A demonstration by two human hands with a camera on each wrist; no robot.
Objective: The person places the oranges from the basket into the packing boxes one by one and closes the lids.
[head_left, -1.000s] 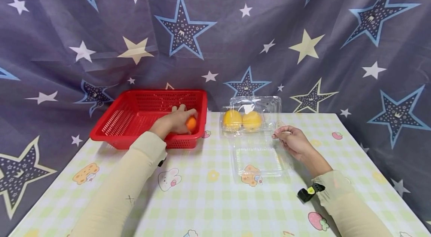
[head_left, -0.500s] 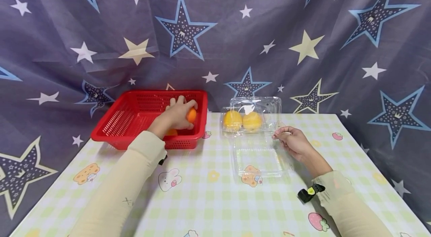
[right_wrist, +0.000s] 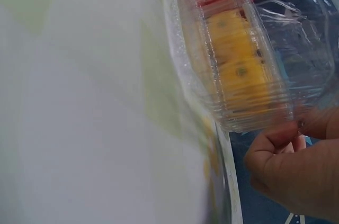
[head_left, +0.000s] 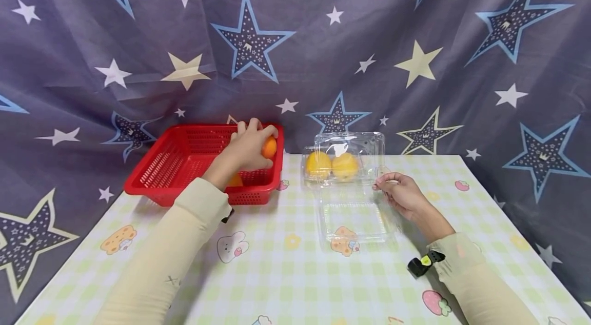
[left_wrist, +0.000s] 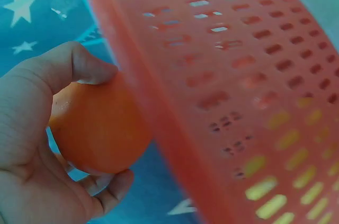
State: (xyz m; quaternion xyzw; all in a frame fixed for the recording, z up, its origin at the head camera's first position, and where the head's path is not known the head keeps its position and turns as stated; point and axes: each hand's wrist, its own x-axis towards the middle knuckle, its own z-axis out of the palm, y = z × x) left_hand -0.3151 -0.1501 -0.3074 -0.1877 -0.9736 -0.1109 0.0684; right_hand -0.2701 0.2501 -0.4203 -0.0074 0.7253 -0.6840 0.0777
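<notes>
In the head view my left hand [head_left: 249, 148] holds an orange [head_left: 269, 147] near the right rim of the red basket [head_left: 159, 161]. The left wrist view shows thumb and fingers curled round this orange [left_wrist: 100, 128], close beside the basket wall [left_wrist: 175, 81]. Another orange [head_left: 236, 180] lies in the basket, partly covered by the left forearm. My right hand [head_left: 401, 194] pinches the edge of a clear plastic clamshell box [head_left: 355, 222], whose lid stands raised. The right wrist view shows these fingers [right_wrist: 273, 144] at the box's corner.
Behind the raised lid, two yellow-orange fruits [head_left: 345, 166] sit in clear plastic at the back. A checked cloth [head_left: 277, 273] covers the table. Along the back edge hangs a dark star-patterned curtain [head_left: 300, 58].
My left hand has lifted the orange from inside the basket, up and right to the basket's rim. The second orange has come into sight. The right hand stays at the box.
</notes>
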